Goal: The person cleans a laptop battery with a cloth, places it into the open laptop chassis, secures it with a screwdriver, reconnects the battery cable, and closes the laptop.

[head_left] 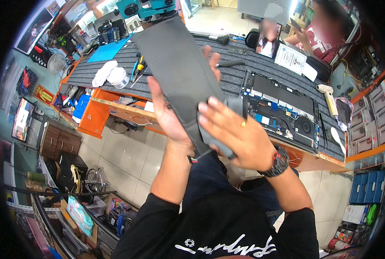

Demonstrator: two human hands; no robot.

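Observation:
A long, flat black laptop battery (173, 64) slants up in front of me over the gap before the bench. A short lead with coloured wires (193, 160) hangs from its lower end. My left hand (171, 116) grips it from underneath, thumb along the left edge and fingertips showing past the right edge. My right hand (240, 138) lies on the lower part of the battery with its fingers stretched out flat. Under that palm shows a dark grey edge (224, 149); I cannot tell if it is part of the battery. To the right lies an opened laptop base (283, 110), its boards and fan exposed.
The striped grey mat (153, 86) bears screwdrivers (138, 69), a white tub (118, 77), a blue sheet (108, 51), a heat gun (328, 100) and a white spoon (337, 139). A microscope (147, 8) and framed papers (290, 59) stand behind. Another person (326, 39) sits beyond the bench.

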